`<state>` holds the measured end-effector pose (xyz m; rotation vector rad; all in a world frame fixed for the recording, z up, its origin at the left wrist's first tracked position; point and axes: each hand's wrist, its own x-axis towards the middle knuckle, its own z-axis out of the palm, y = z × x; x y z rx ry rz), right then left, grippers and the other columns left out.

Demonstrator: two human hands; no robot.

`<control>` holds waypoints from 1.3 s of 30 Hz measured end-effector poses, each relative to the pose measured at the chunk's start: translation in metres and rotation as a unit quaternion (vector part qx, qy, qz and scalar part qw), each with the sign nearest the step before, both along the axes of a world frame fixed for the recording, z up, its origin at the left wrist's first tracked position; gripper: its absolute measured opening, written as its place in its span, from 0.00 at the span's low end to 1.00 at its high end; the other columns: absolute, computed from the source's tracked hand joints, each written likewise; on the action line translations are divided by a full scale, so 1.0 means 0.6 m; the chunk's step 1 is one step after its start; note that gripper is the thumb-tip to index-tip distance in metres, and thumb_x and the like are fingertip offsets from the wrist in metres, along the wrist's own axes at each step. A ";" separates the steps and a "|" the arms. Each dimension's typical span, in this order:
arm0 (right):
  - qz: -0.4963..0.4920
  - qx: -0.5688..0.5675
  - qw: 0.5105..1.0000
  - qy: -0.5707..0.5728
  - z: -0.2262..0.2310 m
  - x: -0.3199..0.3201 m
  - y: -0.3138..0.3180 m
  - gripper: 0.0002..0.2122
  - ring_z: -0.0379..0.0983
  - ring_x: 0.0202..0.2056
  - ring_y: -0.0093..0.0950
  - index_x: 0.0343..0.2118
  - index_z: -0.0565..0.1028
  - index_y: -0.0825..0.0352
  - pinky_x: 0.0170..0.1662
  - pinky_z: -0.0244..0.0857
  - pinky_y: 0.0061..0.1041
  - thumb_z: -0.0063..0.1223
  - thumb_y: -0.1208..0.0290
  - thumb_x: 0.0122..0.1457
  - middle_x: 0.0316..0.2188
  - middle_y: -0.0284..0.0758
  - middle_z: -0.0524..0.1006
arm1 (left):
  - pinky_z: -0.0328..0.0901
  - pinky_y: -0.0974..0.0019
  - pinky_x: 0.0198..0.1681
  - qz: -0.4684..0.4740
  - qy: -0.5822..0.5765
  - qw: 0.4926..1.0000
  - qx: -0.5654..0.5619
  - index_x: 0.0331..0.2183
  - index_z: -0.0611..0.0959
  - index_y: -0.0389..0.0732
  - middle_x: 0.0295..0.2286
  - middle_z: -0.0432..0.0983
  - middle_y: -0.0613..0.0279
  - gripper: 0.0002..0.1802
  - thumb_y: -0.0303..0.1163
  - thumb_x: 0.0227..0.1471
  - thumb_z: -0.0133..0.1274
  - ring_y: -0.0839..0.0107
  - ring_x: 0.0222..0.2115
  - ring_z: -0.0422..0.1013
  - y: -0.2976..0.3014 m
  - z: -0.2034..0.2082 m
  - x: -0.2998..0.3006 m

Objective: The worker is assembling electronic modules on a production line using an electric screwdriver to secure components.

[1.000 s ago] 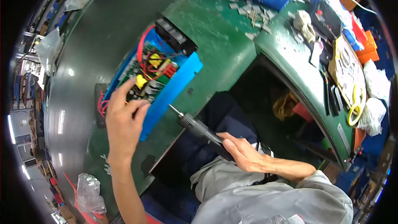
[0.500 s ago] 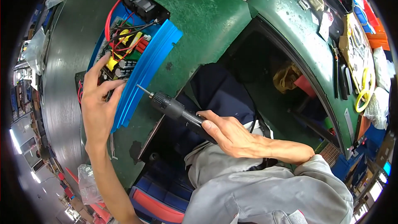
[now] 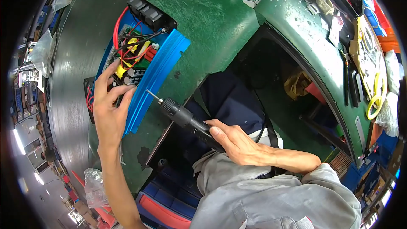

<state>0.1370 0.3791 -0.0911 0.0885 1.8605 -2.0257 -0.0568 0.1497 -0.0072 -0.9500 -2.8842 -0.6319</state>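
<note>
Blue open-topped electronics case point(image 3: 157, 70) now nearer, wires exposed.

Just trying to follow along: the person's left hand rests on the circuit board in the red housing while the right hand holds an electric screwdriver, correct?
Not quite. The head view shows a blue housing, not a red one; only some wires are red. The rest holds: the left hand rests on the circuit board, and the right hand holds the electric screwdriver.

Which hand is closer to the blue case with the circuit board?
Left. The left hand rests on the circuit board inside the blue case. The right hand holds the electric screwdriver beside it, off the bench.
</note>
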 end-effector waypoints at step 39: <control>0.095 -0.192 0.940 -0.266 0.007 -0.034 0.036 0.38 0.71 0.31 0.23 0.50 0.71 0.71 0.38 0.63 0.23 0.21 0.35 0.69 0.29 0.35 0.77 | 0.63 0.52 0.60 -0.067 -0.041 0.995 0.058 0.30 0.82 0.37 0.58 0.70 0.58 0.07 0.25 0.46 0.64 0.55 0.56 0.67 -0.027 -0.012 -0.033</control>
